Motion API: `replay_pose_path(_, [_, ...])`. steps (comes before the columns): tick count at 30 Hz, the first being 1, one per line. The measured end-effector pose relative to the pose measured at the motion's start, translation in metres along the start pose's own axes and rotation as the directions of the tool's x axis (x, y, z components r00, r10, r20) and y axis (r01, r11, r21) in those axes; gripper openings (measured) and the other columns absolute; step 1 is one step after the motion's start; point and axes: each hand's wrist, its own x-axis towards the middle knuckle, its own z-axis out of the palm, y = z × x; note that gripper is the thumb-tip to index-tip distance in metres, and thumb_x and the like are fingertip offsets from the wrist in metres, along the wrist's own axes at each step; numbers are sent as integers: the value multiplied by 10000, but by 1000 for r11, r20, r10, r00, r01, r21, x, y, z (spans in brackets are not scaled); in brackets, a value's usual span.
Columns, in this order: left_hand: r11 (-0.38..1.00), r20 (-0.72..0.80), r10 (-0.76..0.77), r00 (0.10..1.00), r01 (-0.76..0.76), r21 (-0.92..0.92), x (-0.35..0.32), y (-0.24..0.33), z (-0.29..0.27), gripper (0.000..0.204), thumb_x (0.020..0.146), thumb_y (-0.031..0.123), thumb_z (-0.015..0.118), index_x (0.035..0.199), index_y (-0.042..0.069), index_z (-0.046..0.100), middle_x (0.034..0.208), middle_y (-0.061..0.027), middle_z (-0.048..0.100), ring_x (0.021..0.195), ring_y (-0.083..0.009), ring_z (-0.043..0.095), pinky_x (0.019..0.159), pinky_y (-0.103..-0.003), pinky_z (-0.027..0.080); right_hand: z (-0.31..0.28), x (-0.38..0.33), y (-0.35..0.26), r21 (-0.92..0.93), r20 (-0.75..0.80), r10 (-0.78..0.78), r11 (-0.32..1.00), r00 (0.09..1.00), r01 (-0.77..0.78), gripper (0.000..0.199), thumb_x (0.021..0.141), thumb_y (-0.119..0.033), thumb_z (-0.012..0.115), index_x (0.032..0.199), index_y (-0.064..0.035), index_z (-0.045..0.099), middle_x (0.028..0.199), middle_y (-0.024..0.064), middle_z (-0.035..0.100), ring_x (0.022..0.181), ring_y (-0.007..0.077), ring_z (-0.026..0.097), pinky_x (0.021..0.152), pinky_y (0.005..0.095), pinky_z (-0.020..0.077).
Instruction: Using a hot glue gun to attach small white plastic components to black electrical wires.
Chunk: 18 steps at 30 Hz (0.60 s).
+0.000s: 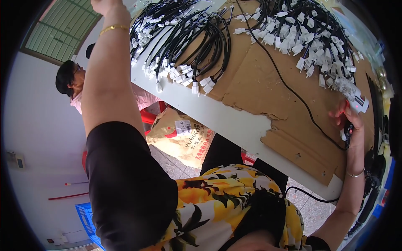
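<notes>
Brown cardboard [255, 79] covers most of the white table [217, 117], one sheet of it, torn ragged along its near edge. Two heaps of black cable assemblies with white plug ends lie on it: one heap [184, 37] toward the person's left, its loops bunched and spilling over the table's edge, and a second heap [305, 33] toward the right, far too tangled to count wire by wire. A single long black cord [289, 88] snakes between the heaps and runs down to the right hand.

That right hand [351, 125] rests on the cardboard near the table's right end, wrist bent back, a thin bracelet on it. Its fingers are clenched around a small hand tool [356, 101], white-bodied with a red tip, which sits just below the right heap. The left arm is stretched straight up and away, a gold bangle [114, 28] at the wrist; the left hand [104, 5] is cut off at the picture's upper rim, so whether it grasps anything I cannot tell.

Below the table stands one tan sack [180, 138], and beyond the raised arm sits one other person [71, 81]. A blue crate [88, 217] shows at the lower left.
</notes>
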Motion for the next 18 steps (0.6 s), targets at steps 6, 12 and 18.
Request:
replay_pose_path(6, [252,52,903,427,-624,739,1,-73,-120,238,725,68,650,863,32,459,746,-78,589,624,-146,590,518,-228,493,1,4,-1,30,18,1,1000,1000,-1,258,700,-256,591,759,-22,502,661,60,506,505,116,478,719,280,460])
replay_pose_path(12, [328,-49,846,531,-445,833,-56,-121,-192,218,732,76,655,850,63,473,725,-40,596,604,-96,557,504,-194,439,2,4,1,24,31,-28,999,999,27,234,718,-234,584,779,-24,502,673,60,508,511,113,474,728,282,458])
replay_pose_path(18, [357,-113,816,567,-341,870,-88,-148,-218,243,674,67,659,849,20,498,662,-66,595,549,-100,533,506,-213,417,1,2,2,33,34,-9,999,999,8,223,732,-236,577,797,-37,502,706,51,510,543,105,477,735,290,450])
